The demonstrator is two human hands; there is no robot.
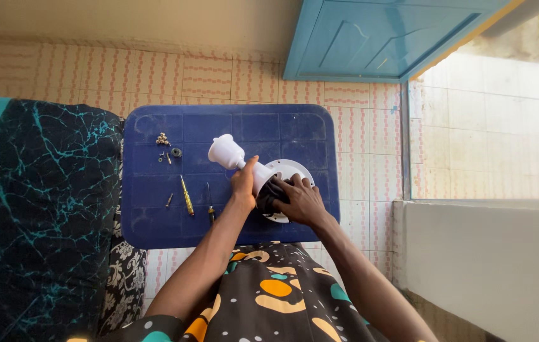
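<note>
Left hand [244,182] wraps its fingers round the neck of the white fan stand [234,157], steadying it on the blue table [155,221]. Right hand [300,201], fingers curled, presses a dark cloth [268,195] against it. 2 screwdrivers [186,196] lie parked left, within reach.

Hands: two are showing, left hand [244,183] and right hand [300,201].
Screwdrivers: two are lying near left, yellow-handled screwdriver [186,197] and dark screwdriver [210,204].
Blue tables: one is standing, blue table [155,218].
White fan parts: one is resting, white fan part [234,155].
Blue doors: one is standing far right, blue door [377,38].
</note>
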